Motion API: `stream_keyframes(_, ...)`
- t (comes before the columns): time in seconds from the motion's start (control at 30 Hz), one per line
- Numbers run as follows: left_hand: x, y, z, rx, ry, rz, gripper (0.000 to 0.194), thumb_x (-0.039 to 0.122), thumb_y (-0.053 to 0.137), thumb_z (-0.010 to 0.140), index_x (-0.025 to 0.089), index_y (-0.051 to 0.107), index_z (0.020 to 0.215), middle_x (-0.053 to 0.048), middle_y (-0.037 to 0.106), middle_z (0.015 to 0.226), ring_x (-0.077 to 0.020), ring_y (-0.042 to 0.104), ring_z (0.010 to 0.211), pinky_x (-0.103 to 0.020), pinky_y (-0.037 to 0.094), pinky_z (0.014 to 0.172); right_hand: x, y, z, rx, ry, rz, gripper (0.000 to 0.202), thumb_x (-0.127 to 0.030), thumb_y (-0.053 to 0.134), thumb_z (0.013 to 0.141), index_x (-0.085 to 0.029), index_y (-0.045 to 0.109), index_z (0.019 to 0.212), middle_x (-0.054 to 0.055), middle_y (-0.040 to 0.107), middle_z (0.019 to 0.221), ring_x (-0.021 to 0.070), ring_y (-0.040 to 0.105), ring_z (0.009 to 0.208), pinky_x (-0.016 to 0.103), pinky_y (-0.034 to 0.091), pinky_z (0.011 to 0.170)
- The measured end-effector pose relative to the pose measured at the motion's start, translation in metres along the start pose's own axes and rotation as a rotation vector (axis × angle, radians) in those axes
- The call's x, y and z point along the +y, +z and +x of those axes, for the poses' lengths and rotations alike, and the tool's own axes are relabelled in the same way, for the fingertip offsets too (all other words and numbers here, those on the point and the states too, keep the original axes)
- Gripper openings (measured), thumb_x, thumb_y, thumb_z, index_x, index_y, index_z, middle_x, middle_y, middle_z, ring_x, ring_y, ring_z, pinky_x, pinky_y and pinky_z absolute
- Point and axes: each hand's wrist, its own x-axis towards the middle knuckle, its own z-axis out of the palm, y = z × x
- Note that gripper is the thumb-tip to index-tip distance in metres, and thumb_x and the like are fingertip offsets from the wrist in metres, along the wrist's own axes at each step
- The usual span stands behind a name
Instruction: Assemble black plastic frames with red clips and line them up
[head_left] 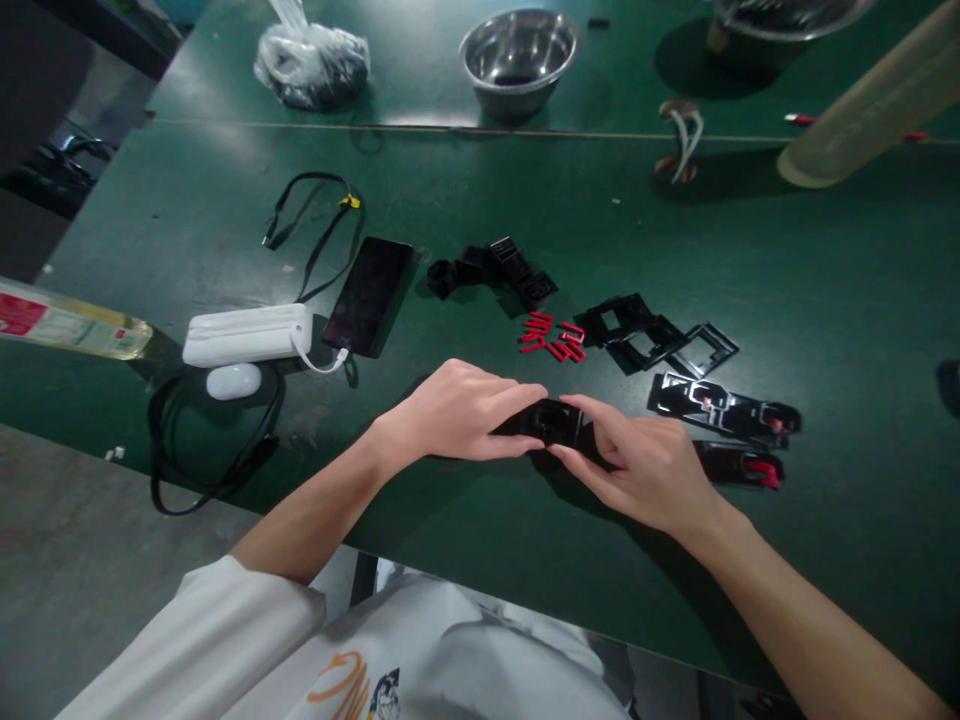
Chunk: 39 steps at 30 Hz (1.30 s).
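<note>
A black plastic part (557,423) is held between both hands near the table's front edge. My left hand (480,410) pinches its left end with thumb and fingers. On the other end, my right hand (645,465) grips with thumb and forefinger. Small red pieces (553,338) lie scattered just beyond the hands. Black square frames (645,340) are at the right of them, and a group of black blocks (517,270) lies farther back. Beside my right hand are black assemblies (724,410) with red bits on them.
On the green table (480,200), a phone (371,295), white power strip (247,335), white oval case (233,381) and black cables lie left. A bottle (75,320) is far left. Behind are a metal bowl (517,65), a plastic bag (313,65) and a pale tube (862,110).
</note>
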Motion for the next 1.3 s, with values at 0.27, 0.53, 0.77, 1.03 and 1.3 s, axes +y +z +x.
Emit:
stream_keyframes(0.27,0.0002,0.0006,-0.0002,0.008,0.002,-0.002,0.04,0.053,0.059,0.104,0.017,0.068,0.12,0.0,0.079,0.086,-0.0171,0.077,0.075,-0.03,0.044,0.061,-0.0003,0.0003,0.0002,0.009,-0.016,-0.01,0.041,-0.042,0.06,0.106,-0.01,0.065,0.132,-0.003,0.066,0.062,0.0119,0.054,0.043,0.027,0.037,0.05)
stream_keyframes(0.53,-0.0001,0.0002,0.0,0.012,0.003,-0.007,0.04,0.053,0.06,0.104,0.017,0.068,0.119,0.0,0.078,0.083,-0.0169,0.077,0.074,-0.03,0.042,0.06,-0.0006,0.0009,0.0004,0.016,-0.017,-0.017,0.042,-0.043,0.059,0.107,-0.009,0.065,0.13,-0.003,0.067,0.064,0.0109,0.053,0.043,0.026,0.036,0.049)
stream_keyframes(0.77,0.0005,-0.0001,0.0003,-0.01,-0.002,-0.01,0.039,0.052,0.06,0.104,0.017,0.068,0.119,0.0,0.079,0.086,-0.0162,0.077,0.075,-0.03,0.042,0.06,-0.0006,0.0007,0.0003,0.013,-0.018,-0.025,0.043,-0.044,0.058,0.107,-0.009,0.065,0.13,-0.003,0.065,0.061,0.0111,0.051,0.041,0.026,0.034,0.049)
stream_keyframes(1.03,0.0004,0.0,-0.0002,0.0,0.004,-0.013,0.039,0.052,0.06,0.105,0.016,0.067,0.12,0.0,0.08,0.088,-0.0165,0.077,0.075,-0.031,0.042,0.061,-0.0007,0.0009,0.0005,0.009,-0.021,-0.012,0.043,-0.044,0.057,0.108,-0.009,0.064,0.131,-0.003,0.065,0.062,0.0117,0.053,0.042,0.027,0.035,0.049)
stream_keyframes(1.3,0.0003,0.0004,0.0005,-0.001,0.001,-0.016,0.039,0.052,0.059,0.105,0.017,0.067,0.12,-0.001,0.079,0.087,-0.0163,0.076,0.074,-0.03,0.041,0.061,-0.0008,0.0,0.0016,0.028,-0.044,-0.013,0.041,-0.041,0.059,0.107,-0.007,0.065,0.129,-0.003,0.065,0.062,0.0109,0.052,0.041,0.027,0.035,0.049)
